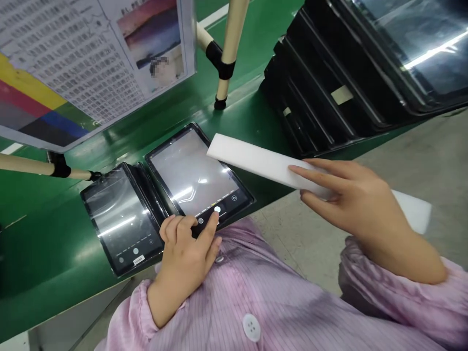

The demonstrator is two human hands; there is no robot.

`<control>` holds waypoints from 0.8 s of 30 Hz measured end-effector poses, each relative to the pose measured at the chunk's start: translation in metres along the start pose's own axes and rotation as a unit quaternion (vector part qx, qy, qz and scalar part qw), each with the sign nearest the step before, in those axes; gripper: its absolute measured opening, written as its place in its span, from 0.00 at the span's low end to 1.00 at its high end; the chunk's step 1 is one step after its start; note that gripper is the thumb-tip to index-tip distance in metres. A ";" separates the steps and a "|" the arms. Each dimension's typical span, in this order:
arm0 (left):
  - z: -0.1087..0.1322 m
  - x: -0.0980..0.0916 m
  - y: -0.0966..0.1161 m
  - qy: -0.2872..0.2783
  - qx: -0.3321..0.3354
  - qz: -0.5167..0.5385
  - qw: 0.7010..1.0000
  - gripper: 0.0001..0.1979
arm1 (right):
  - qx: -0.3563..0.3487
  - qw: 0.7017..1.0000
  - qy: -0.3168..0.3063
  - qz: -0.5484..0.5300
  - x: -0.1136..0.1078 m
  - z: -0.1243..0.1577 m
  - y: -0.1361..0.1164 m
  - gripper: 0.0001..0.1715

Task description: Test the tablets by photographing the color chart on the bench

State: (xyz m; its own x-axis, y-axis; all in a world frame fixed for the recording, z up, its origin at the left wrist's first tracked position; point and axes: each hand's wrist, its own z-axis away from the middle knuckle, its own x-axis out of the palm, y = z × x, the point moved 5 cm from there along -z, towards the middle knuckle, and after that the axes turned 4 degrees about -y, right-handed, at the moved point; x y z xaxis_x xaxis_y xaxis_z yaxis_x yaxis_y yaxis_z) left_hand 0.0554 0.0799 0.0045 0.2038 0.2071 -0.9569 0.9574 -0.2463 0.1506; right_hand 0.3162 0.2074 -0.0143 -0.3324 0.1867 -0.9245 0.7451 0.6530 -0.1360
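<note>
With its index fingertip, my left hand (186,256) touches the lower edge of a lit tablet (195,163), near a white round button of what looks like a camera screen. Its other fingers are loosely bent and hold nothing. My right hand (360,202) grips a long white foam bar (252,158), thumb and fingers around its middle. One end of the bar hangs just over the tablet's right edge; the other shows past my wrist. To the left lies a second tablet (122,214) with a similar screen and a small white label, seemingly in a clear film.
A green table (47,253) carries these things. Stacked black trays (321,83) stand at the upper right, with a glossy screen-like surface on top. Beige pipes (234,34) with black joints and a printed sheet (91,63) rise behind the tablets. Grey floor (281,234) lies beyond the table's edge.
</note>
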 end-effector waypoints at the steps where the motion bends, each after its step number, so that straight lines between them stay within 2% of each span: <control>1: -0.002 0.003 0.001 -0.005 0.001 -0.004 1.000 0.16 | 0.003 1.000 -0.004 -0.006 0.002 0.000 0.001 0.18; 4: -0.005 0.008 0.003 -0.029 0.007 -0.026 0.999 0.16 | 0.013 1.000 -0.010 -0.021 0.007 -0.001 0.004 0.18; 7: 0.001 0.000 0.000 -0.033 0.031 -0.004 0.999 0.17 | 0.019 0.999 -0.011 -0.031 0.010 -0.001 0.006 0.19; 11: 0.028 -0.019 -0.012 -0.028 0.067 0.046 0.996 0.16 | 0.015 0.999 -0.013 -0.033 0.007 -0.003 0.006 0.18; 16: 0.066 -0.029 -0.040 -0.006 0.001 0.012 1.000 0.21 | 0.027 0.999 -0.010 -0.024 0.006 -0.009 -0.002 0.19; 18: 0.078 -0.030 -0.048 0.006 -0.026 -0.005 1.000 0.23 | 0.065 0.998 0.016 -0.012 0.012 -0.012 -0.001 0.21; 21: 0.091 -0.035 -0.057 0.026 -0.059 -0.032 0.997 0.19 | 0.173 0.983 0.064 0.020 0.032 -0.015 0.008 0.29; 22: 0.094 -0.037 -0.059 0.032 -0.066 -0.039 0.997 0.17 | 0.204 0.977 0.055 0.025 0.043 -0.016 0.010 0.30; 24: 0.102 -0.041 -0.063 0.042 -0.076 -0.049 0.995 0.13 | 0.240 0.970 -0.003 0.026 0.066 -0.018 0.011 0.31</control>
State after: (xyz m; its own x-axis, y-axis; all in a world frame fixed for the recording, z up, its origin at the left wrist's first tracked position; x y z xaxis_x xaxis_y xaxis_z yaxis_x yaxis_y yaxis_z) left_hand -0.0337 -0.0095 0.0087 0.1187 0.3023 -0.9458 0.9920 -0.0772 0.0998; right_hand 0.2920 0.2403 -0.0705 -0.2841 0.2050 -0.9366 0.9451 0.2246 -0.2375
